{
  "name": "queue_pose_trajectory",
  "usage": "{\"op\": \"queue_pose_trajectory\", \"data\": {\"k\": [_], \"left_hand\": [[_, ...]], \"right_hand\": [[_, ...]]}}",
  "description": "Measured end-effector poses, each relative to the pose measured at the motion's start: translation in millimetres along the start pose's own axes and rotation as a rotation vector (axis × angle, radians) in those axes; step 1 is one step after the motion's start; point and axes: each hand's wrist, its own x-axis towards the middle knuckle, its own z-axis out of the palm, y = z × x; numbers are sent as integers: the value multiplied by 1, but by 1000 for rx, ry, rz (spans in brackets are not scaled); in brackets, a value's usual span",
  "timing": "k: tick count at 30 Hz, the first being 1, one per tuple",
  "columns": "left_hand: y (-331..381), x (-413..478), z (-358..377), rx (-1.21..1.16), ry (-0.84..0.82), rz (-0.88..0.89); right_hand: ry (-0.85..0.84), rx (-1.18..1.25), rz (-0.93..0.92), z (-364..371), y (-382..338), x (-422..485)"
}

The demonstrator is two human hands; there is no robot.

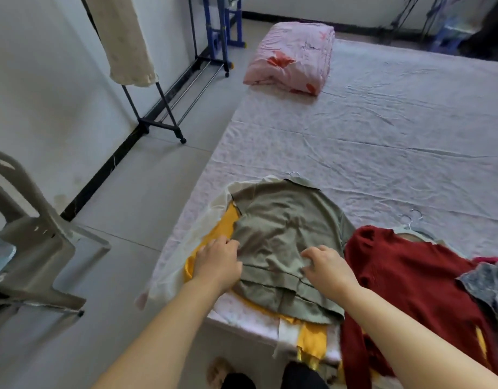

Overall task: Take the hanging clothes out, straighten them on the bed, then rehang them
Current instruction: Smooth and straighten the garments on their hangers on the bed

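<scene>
The left grip (218, 259) and the right grip (325, 265) both sit on an olive-green shirt (281, 220) of soft, thin cloth, spread flat on the near corner of the pale, wrinkled bed (382, 136). The right grip is clamped on the shirt: its fingers are curled and the cloth puckers under their tips. The left grip is curled at the shirt's side edge and seems to pinch it, though its fingertips are partly hidden.

Beyond both grips, at the collar, a thin wire hanger hook (294, 174) pokes out, so the shirt looks to be on its hanger. Under the shirt, showing just outside the left grip, lie a bright yellow garment (214, 234) and a sheer white garment (191, 234). Just right of the right grip lies a dark red knitted jumper (410, 276). Far beyond the left grip, a black metal clothes rack (158, 108) carries a hanging cream garment (124, 46).

The shirt should be light, limp and easy to drag. It will bunch rather than slide if pulled from the middle, and it may carry the slippery layers below along with it. Holding the hem corners or side seams and drawing outward would likely flatten it best. For rehanging, take the hook, with the other grip supporting a shoulder.
</scene>
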Motion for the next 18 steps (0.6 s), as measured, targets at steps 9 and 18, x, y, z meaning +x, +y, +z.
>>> {"op": "queue_pose_trajectory", "data": {"k": [9,18], "left_hand": [[5,82,-19,10,-60,94],[24,188,-1,-19,-137,61]], "right_hand": [[18,-11,119,-16,3,49],[-94,50,165,-26,55,173]]}}
